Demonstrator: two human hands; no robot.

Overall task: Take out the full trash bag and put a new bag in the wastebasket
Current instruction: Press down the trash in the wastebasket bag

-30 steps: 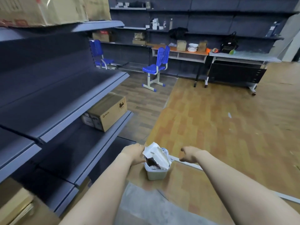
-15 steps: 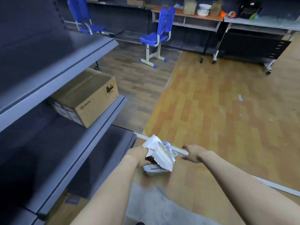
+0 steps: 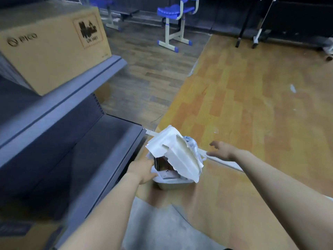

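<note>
A small grey wastebasket (image 3: 173, 185) stands on the wooden floor beside the lowest shelf. It is stuffed with a full white trash bag (image 3: 193, 146); a big piece of white foam packaging (image 3: 173, 150) sticks up out of it, with dark rubbish under it. My left hand (image 3: 144, 169) touches the bag's rim on the left side of the basket; its grip is hidden. My right hand (image 3: 222, 150) hovers just right of the bag with fingers spread, holding nothing. No new bag is in sight.
Grey metal shelving (image 3: 75, 98) runs along the left, with a cardboard PICO box (image 3: 52, 49) on the middle shelf. A white strip (image 3: 221, 160) lies on the floor behind the basket. A blue chair (image 3: 175, 13) and desk legs stand at the back.
The view has tilted down and drawn closer to the basket. My left hand has slid lower onto the bag's rim, and my right hand has stayed near the right side, fingers apart.
</note>
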